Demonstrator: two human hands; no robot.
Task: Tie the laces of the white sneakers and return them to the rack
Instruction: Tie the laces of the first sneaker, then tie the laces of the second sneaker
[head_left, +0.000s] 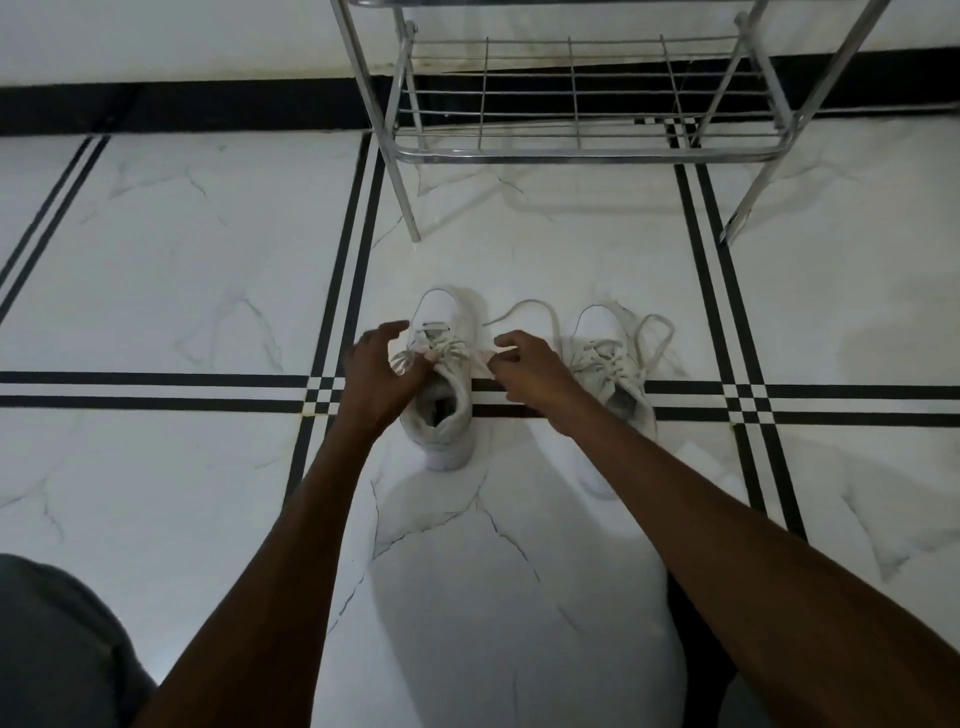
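Two white sneakers stand side by side on the tiled floor, toes pointing away from me. My left hand (376, 374) pinches the left end of the left sneaker's (442, 415) lace at the tongue. My right hand (524, 371) grips the other lace end, which trails in a loop (524, 306) toward the right sneaker (608, 358). The right sneaker's laces lie loose and spread on the floor. The metal shoe rack (571, 153) stands just beyond the shoes, and no shoes sit on its lowest wire shelf.
White marble tiles with black double lines cover the floor. A black skirting band runs along the wall behind the rack. The rack's slanted legs (410, 208) reach the floor close ahead of the sneakers. My clothed knee (57, 649) shows at the lower left.
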